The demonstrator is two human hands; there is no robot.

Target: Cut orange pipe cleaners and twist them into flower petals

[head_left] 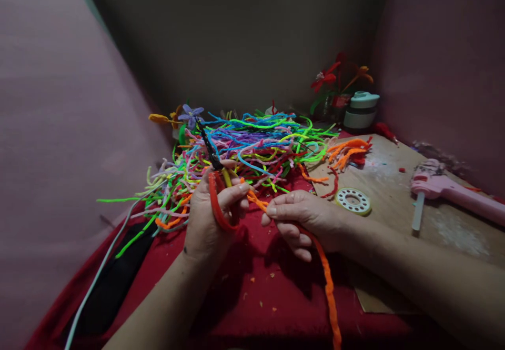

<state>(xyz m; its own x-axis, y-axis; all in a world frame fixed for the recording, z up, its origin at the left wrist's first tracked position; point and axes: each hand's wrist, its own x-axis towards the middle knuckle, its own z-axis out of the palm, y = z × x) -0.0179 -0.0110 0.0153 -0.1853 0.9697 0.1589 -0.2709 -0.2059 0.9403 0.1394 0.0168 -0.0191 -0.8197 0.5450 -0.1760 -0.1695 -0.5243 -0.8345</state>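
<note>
**Shaping, apparently, one orange cord [328, 276] above the tabletop [244, 313]**

Our left hand [202, 223], curled closed, is pinching it while carrying one pair of scissors [214, 160]; our right hand [296, 212] is likewise pinching just beside. We are probably needing steady tension next. Heaped stems [248, 139] are defying count; one glue gun [445, 186] is lying rightward.

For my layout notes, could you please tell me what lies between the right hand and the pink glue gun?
Between the right hand and glue gun, the head view shows a red strand and a holed disc on the brown board.
</note>
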